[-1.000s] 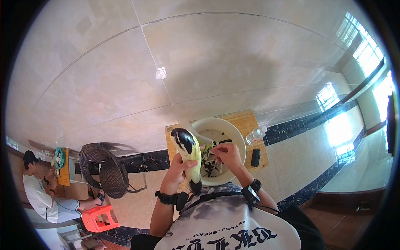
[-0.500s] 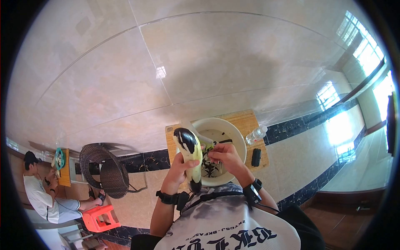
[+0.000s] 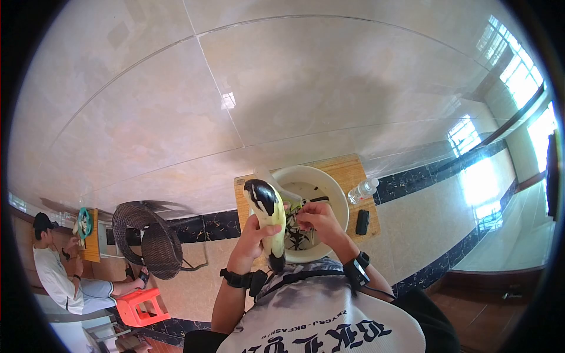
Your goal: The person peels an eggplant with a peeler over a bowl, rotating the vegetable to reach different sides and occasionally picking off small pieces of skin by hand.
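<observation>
A partly peeled eggplant [image 3: 272, 220], pale green in the middle with dark skin at both ends, stands nearly upright in the grip of my left hand [image 3: 254, 236]. To its right, my right hand [image 3: 318, 220] has its fingers pinched over a white basin [image 3: 336, 194]; what they hold is too small to make out. A green object [image 3: 294, 206] shows between the two hands, partly hidden. Dark strips of peel [image 3: 297, 237] lie in the basin beneath my hands.
The basin stands on a wooden table [image 3: 347, 167] with a clear bottle [image 3: 363, 190] and a black case [image 3: 362, 222] at its right. Further left are a wicker chair [image 3: 162, 250], a red stool [image 3: 142, 307] and another person [image 3: 59, 265] seated by a small table.
My right hand has shifted very slightly, and the green object between my hands shows less clearly. My left hand and the eggplant have hardly moved.
</observation>
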A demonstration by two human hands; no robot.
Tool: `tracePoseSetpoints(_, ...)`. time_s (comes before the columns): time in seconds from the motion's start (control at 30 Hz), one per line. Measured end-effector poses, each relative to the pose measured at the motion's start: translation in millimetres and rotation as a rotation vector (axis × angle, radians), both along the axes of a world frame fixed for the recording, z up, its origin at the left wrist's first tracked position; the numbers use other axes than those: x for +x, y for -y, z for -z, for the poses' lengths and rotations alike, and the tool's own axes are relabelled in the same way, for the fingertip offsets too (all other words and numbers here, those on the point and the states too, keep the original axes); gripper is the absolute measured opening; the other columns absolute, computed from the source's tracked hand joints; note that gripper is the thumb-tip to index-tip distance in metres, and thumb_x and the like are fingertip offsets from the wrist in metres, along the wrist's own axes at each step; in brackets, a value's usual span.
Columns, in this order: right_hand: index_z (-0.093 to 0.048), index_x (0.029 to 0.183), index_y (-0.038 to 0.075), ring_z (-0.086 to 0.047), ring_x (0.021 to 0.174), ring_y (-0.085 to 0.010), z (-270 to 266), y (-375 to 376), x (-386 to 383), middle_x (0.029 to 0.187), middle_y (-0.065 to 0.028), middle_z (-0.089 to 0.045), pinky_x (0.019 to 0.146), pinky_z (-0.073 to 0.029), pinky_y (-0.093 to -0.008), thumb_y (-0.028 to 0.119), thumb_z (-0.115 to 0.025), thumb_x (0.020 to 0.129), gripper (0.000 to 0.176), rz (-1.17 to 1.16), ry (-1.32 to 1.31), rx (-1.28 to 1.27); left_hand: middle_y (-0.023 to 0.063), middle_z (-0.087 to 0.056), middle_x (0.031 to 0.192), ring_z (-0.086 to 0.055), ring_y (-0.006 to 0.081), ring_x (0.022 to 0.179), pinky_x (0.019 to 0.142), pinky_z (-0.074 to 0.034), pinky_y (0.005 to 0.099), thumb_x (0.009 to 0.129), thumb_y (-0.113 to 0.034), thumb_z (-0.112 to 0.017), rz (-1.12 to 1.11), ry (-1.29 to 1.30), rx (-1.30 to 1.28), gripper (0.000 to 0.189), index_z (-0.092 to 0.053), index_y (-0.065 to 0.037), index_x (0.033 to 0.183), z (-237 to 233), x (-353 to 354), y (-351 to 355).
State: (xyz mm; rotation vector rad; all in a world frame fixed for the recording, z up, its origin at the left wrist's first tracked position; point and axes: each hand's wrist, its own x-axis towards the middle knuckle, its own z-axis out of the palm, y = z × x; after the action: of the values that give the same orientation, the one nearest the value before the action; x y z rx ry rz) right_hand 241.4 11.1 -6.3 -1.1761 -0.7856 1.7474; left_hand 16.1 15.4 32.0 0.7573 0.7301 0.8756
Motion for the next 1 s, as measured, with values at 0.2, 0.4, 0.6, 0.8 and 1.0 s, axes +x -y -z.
tracePoseSetpoints(0.2,-0.069,0.087,-0.001,-0.060,0.066,-0.0099,18.9,0.2,6.8,0.076,-0.0016,-0.066,0.061,-0.047,-0.0246,0.009,-0.076,0.089,0.012,-0.001,0.556,0.197,0.0116,-0.063,0.139,-0.062,0.0189,0.119,0.102,-0.048,0.0335,0.081,-0.009,-0.077,0.004,-0.002,-0.004,0.065,-0.055,0.001,0.141,1.2,-5.1,-3.0)
tracePoseSetpoints(0.4,-0.072,0.097,-0.001,-0.064,0.074,-0.0104,2.9,-17.3,17.8,0.083,-0.0034,-0.070,0.068,-0.051,-0.0265,0.017,-0.072,0.095,0.018,0.079,0.199,0.033,0.0092,-0.065,0.135,-0.062,0.0170,0.115,0.100,-0.049,0.0322,0.083,-0.013,-0.077,0.105,-0.002,-0.007,0.061,-0.057,0.001,0.139,-0.6,-6.2,-4.7)
tracePoseSetpoints(0.6,-0.066,0.121,-0.001,-0.068,0.089,-0.0114,-21.5,-39.3,3.5,0.102,-0.0061,-0.071,0.077,-0.052,-0.0238,0.020,-0.065,0.101,0.028,-0.035,-0.283,-0.068,0.0057,-0.067,0.125,-0.061,0.0169,0.115,0.104,-0.045,0.0311,0.085,-0.016,-0.079,0.354,-0.097,-0.113,0.060,-0.058,0.000,0.138,-0.5,-2.4,-6.5)
tracePoseSetpoints(0.8,-0.060,0.113,0.001,-0.070,0.089,-0.0160,-24.9,-50.2,7.3,0.097,-0.0088,-0.071,0.079,-0.057,-0.0285,0.014,-0.061,0.103,0.017,0.143,-0.245,0.181,0.0054,-0.063,0.126,-0.060,0.0164,0.115,0.100,-0.048,0.0313,0.094,-0.024,-0.077,0.182,-0.282,-0.071,0.072,-0.040,-0.002,0.151,0.1,-3.0,-5.5)
tracePoseSetpoints(1.0,-0.056,0.114,-0.001,-0.068,0.071,-0.0153,-42.8,-57.2,29.0,0.094,-0.0090,-0.070,0.064,-0.056,-0.0277,0.016,-0.074,0.095,0.031,0.159,-0.029,0.303,0.0104,-0.066,0.113,-0.067,0.0174,0.091,0.081,-0.057,0.0326,0.097,-0.026,-0.075,0.001,-0.497,-0.149,0.058,-0.046,-0.002,0.141,-7.7,-6.4,-11.0)
